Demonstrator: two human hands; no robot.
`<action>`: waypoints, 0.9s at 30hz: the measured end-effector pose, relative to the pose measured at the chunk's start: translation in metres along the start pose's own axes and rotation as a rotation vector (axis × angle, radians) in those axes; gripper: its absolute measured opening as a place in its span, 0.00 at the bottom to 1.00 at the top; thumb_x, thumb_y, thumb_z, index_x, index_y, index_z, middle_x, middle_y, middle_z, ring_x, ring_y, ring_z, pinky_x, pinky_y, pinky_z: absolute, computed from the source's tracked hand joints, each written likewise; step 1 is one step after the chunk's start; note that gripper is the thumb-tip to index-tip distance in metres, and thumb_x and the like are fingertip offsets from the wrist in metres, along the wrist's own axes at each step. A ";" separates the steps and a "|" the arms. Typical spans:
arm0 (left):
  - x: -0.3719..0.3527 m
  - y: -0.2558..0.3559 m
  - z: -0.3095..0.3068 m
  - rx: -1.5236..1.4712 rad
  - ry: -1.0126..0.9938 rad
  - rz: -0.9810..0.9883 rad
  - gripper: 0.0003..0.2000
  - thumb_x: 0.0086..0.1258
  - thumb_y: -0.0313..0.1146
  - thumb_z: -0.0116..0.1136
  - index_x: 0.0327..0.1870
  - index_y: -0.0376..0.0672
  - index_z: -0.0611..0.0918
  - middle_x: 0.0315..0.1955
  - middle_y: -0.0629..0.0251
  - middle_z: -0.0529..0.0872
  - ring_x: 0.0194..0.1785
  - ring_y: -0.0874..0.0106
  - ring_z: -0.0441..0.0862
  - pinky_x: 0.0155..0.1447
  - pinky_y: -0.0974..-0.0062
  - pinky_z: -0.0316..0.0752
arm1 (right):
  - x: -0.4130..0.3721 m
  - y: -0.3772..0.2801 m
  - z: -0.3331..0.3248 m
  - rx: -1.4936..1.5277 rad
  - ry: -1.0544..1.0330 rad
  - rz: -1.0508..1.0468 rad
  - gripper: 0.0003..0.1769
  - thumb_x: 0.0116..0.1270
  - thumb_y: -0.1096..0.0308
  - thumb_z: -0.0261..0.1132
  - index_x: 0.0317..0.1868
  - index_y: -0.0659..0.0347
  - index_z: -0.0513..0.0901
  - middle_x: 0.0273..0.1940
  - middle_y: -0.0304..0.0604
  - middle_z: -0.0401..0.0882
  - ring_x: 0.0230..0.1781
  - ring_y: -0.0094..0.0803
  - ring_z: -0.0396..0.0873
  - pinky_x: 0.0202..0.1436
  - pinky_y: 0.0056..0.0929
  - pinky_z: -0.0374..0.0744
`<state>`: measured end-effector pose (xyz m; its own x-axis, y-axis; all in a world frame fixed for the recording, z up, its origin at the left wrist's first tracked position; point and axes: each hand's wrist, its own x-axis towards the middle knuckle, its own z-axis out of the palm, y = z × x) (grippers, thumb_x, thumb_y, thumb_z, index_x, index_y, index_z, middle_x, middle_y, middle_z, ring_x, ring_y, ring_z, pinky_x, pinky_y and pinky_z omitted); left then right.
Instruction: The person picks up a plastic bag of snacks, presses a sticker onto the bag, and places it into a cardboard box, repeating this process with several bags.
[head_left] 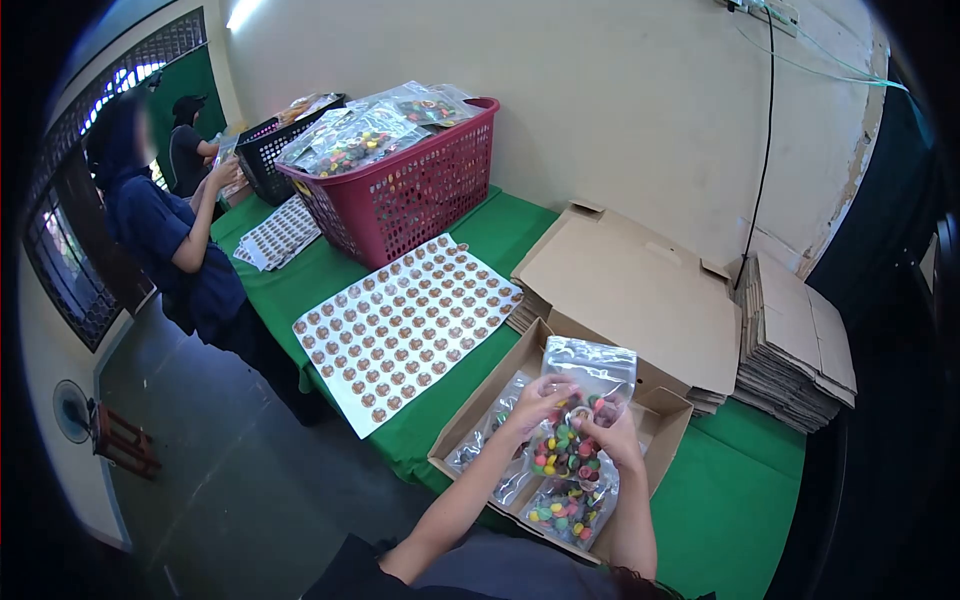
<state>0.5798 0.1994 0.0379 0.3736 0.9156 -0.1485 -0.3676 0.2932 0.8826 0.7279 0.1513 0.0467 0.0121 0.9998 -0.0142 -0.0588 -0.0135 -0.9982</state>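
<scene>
My left hand [543, 403] is closed on the upper left part of a clear plastic bag [566, 450] of small round sweets in red, yellow, green and brown. My right hand [616, 438] grips the same bag at its right side, thumb on the front. Near that thumb is a small round brownish patch, perhaps a sticker. The bag is held over an open cardboard box [672, 421]. Inside the box lie more filled bags [562, 513], partly hidden by my hands and forearms.
Left of the box lies a sheet of round brown stickers [400, 325] on the green tablecloth [735, 470]. Behind stand a red basket [420, 190] heaped with filled bags and a black basket [262, 160]. Flattened cartons [795, 350] are stacked right. Two people [160, 220] stand left.
</scene>
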 end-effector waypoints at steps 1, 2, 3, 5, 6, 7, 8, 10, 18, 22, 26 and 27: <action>0.000 0.001 0.001 -0.007 -0.014 0.000 0.13 0.56 0.34 0.58 0.41 0.38 0.76 0.33 0.65 0.80 0.37 0.79 0.76 0.39 0.83 0.71 | 0.001 -0.001 0.001 0.028 0.071 0.010 0.25 0.43 0.73 0.70 0.41 0.64 0.66 0.30 0.38 0.74 0.28 0.19 0.73 0.27 0.16 0.73; -0.001 0.002 0.002 -0.008 -0.013 -0.003 0.13 0.56 0.34 0.58 0.41 0.38 0.76 0.33 0.65 0.80 0.37 0.79 0.76 0.39 0.83 0.71 | 0.003 -0.002 0.001 0.055 0.142 0.021 0.23 0.45 0.73 0.69 0.41 0.65 0.66 0.30 0.38 0.74 0.28 0.19 0.73 0.25 0.16 0.73; -0.005 0.007 0.005 0.124 -0.101 -0.044 0.14 0.56 0.34 0.59 0.41 0.38 0.76 0.34 0.66 0.80 0.37 0.80 0.76 0.40 0.83 0.71 | 0.003 -0.006 0.004 0.034 0.192 -0.031 0.19 0.49 0.72 0.67 0.38 0.65 0.67 0.29 0.37 0.74 0.27 0.18 0.72 0.25 0.16 0.73; -0.012 0.011 0.007 0.368 -0.201 -0.111 0.15 0.53 0.33 0.62 0.40 0.38 0.76 0.36 0.68 0.79 0.37 0.81 0.75 0.41 0.83 0.71 | 0.002 -0.007 0.003 0.028 0.199 -0.017 0.19 0.49 0.72 0.67 0.38 0.65 0.67 0.29 0.38 0.74 0.27 0.18 0.72 0.26 0.17 0.73; -0.010 0.007 0.005 0.367 -0.199 -0.113 0.15 0.53 0.33 0.62 0.40 0.38 0.76 0.36 0.68 0.79 0.37 0.81 0.75 0.41 0.83 0.71 | 0.002 -0.007 0.002 0.025 0.207 -0.004 0.18 0.49 0.72 0.67 0.37 0.65 0.67 0.29 0.38 0.74 0.27 0.18 0.72 0.27 0.17 0.73; -0.007 0.001 0.001 0.346 -0.202 -0.118 0.15 0.52 0.32 0.62 0.41 0.38 0.76 0.36 0.67 0.79 0.36 0.81 0.75 0.42 0.83 0.71 | 0.000 -0.009 0.002 0.005 0.207 0.011 0.19 0.49 0.71 0.67 0.37 0.64 0.66 0.29 0.39 0.74 0.27 0.19 0.73 0.27 0.17 0.73; -0.005 -0.003 -0.002 0.326 -0.205 -0.123 0.16 0.52 0.31 0.63 0.41 0.37 0.76 0.36 0.67 0.79 0.36 0.81 0.75 0.43 0.82 0.71 | 0.000 -0.009 0.003 0.006 0.207 0.013 0.19 0.49 0.71 0.67 0.37 0.64 0.66 0.29 0.39 0.74 0.27 0.19 0.73 0.27 0.17 0.73; -0.007 0.000 0.000 0.304 -0.206 -0.104 0.16 0.51 0.30 0.63 0.41 0.37 0.75 0.35 0.68 0.79 0.36 0.81 0.75 0.42 0.82 0.71 | 0.001 -0.010 0.003 0.039 0.181 0.001 0.26 0.47 0.71 0.68 0.42 0.68 0.63 0.28 0.41 0.74 0.25 0.21 0.73 0.23 0.15 0.72; -0.018 0.013 0.001 0.228 -0.298 -0.134 0.19 0.49 0.26 0.64 0.43 0.37 0.73 0.37 0.66 0.78 0.39 0.80 0.75 0.42 0.81 0.71 | -0.002 -0.011 0.001 0.041 0.143 0.022 0.22 0.47 0.73 0.68 0.38 0.64 0.64 0.28 0.40 0.74 0.29 0.21 0.74 0.29 0.18 0.73; -0.016 0.008 0.001 0.189 -0.278 -0.186 0.19 0.48 0.26 0.64 0.43 0.37 0.74 0.37 0.66 0.78 0.39 0.79 0.75 0.42 0.81 0.71 | -0.002 -0.007 -0.001 -0.083 0.192 -0.049 0.20 0.49 0.72 0.66 0.37 0.64 0.63 0.25 0.38 0.72 0.21 0.19 0.72 0.21 0.15 0.71; -0.014 0.008 0.001 0.159 -0.216 -0.244 0.17 0.50 0.27 0.63 0.42 0.37 0.75 0.36 0.66 0.79 0.38 0.79 0.76 0.42 0.82 0.71 | 0.000 -0.002 0.000 -0.106 0.226 -0.039 0.18 0.51 0.70 0.64 0.36 0.64 0.63 0.22 0.37 0.70 0.13 0.17 0.68 0.11 0.15 0.66; -0.012 0.006 0.001 0.166 -0.218 -0.245 0.17 0.50 0.27 0.63 0.42 0.37 0.75 0.36 0.66 0.79 0.38 0.79 0.76 0.42 0.82 0.71 | 0.002 -0.001 0.002 -0.087 0.253 -0.065 0.21 0.50 0.68 0.66 0.38 0.66 0.63 0.22 0.37 0.70 0.13 0.18 0.67 0.12 0.16 0.66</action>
<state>0.5733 0.1897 0.0455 0.6124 0.7387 -0.2816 -0.1088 0.4315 0.8955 0.7260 0.1537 0.0473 0.2631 0.9637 0.0463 0.0360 0.0382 -0.9986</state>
